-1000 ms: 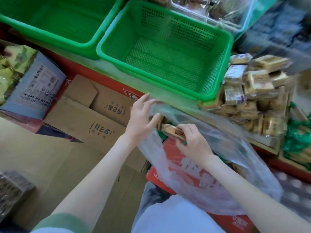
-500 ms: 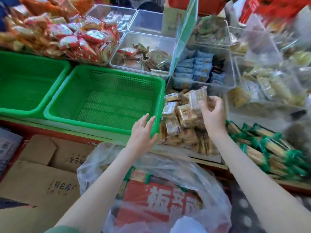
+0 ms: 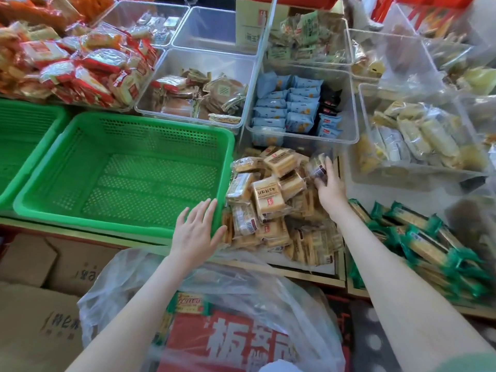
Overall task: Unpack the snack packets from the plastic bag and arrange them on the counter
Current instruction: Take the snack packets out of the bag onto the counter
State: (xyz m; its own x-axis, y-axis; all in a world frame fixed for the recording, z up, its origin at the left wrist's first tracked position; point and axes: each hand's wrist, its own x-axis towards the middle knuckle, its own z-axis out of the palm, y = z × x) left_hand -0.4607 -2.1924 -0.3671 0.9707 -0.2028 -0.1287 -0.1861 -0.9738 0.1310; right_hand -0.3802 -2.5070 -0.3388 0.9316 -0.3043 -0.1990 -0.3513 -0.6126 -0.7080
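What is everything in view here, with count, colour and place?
green baskets: two, green, counter left, side by side.
snack packets: many, tan, heaped at counter centre.
held packet: one, tan-brown, pile's far right edge.
plastic bag: one, clear, bottom centre.
red carton: one, red, seen through the bag.
clear bins: several, transparent, counter back and right.
blue packets: many, pale blue, middle bin.
red-and-white packets: many, top left.
green-ended packets: many, counter right.
cardboard boxes: several, brown, lower left.
left hand: one, open, at near basket's right corner.
right hand: one, grips held packet.
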